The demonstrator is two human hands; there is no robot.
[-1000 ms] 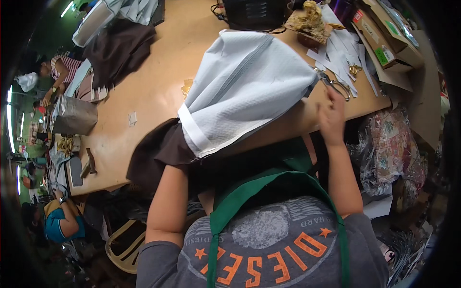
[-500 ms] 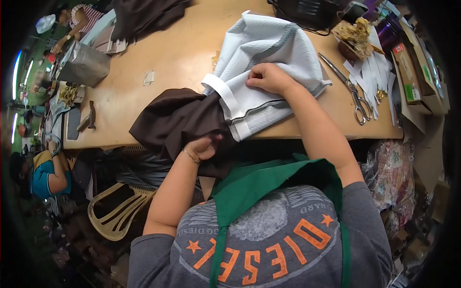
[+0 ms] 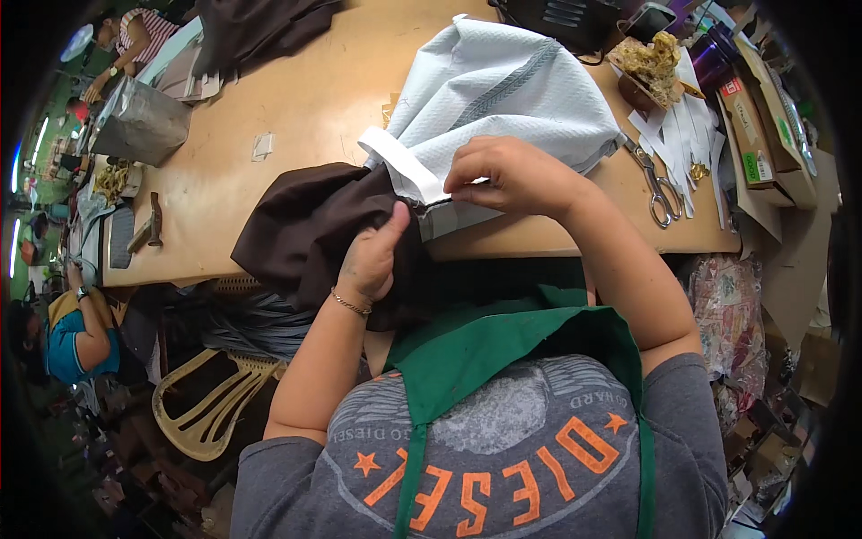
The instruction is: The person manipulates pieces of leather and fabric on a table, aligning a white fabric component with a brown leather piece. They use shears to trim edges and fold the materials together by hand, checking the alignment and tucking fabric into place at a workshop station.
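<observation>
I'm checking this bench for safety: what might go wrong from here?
The scissors lie close beside the white cloth, so shifting it might snag or nudge them. The brown cloth droops over the edge of the table; its weight might pull the white cloth's edge from the pinching right hand.

The dark grey cloth T-shirt [image 3: 296, 490] has big curved orange letters [image 3: 467, 505], upside down here, between two orange stars [image 3: 615, 420]. Smaller pale letters [image 3: 618, 402] sit nearby. A long brown cardboard box [image 3: 763, 193] has a little red label [image 3: 732, 86] and a green one.
</observation>
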